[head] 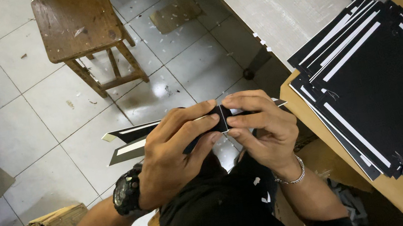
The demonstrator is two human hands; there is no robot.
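Both hands, the left hand [172, 150] and the right hand [261, 130], pinch in a closed grip one folded black card [161, 131] over the lap, half creased, while a stack of flat cards [387, 82] waits on the right tabletop [389, 190].

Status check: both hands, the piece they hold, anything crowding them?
Left hand and right hand both pinching folded black card. Card held over floor. Black sheet stack at right, clear of hands.

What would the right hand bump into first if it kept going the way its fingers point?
The right hand points left, at the left hand. Their fingertips nearly meet on the folded black-and-white card strip, so it would probably meet those fingers first.
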